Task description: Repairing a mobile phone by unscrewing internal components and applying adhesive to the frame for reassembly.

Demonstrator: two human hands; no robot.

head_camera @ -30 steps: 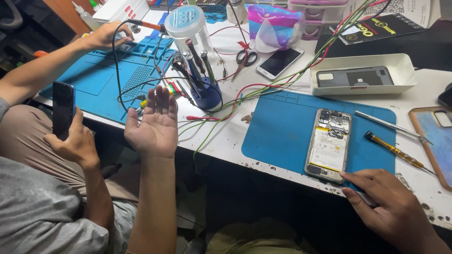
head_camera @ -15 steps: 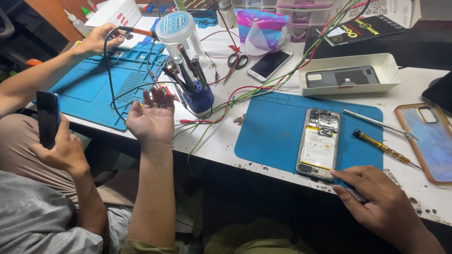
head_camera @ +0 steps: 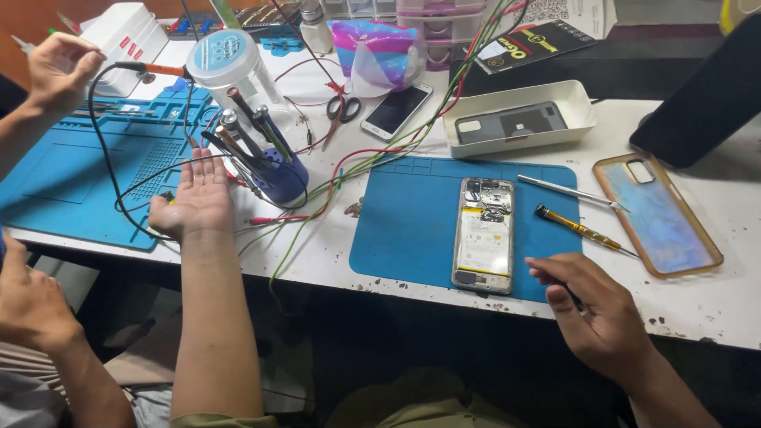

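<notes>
My left hand (head_camera: 198, 202) lies palm up and open at the table's front edge, holding nothing, just left of a blue cup of screwdrivers (head_camera: 273, 170). My right hand (head_camera: 602, 313) rests at the near edge below the blue mat (head_camera: 404, 230). Its fingers are curled, and a small dark tool shows between thumb and fingers. An opened phone (head_camera: 483, 235) lies back-up on the mat, just left of and above that hand. A yellow-handled screwdriver (head_camera: 579, 230) and metal tweezers (head_camera: 567, 190) lie beside the phone.
A co-worker's hand (head_camera: 59, 67) holds an orange-handled iron over a second blue mat (head_camera: 71, 170); their other hand (head_camera: 28, 305) is low at left. Tangled wires (head_camera: 349, 162), scissors (head_camera: 341, 107), a white tray (head_camera: 515, 127), a phone (head_camera: 396, 109) and a phone case (head_camera: 658, 214) crowd the table.
My left hand has moved up and forward to the table edge beside the tool cup. The co-worker's phone-holding hand has slid to the left edge, phone out of view. My right hand stays put.
</notes>
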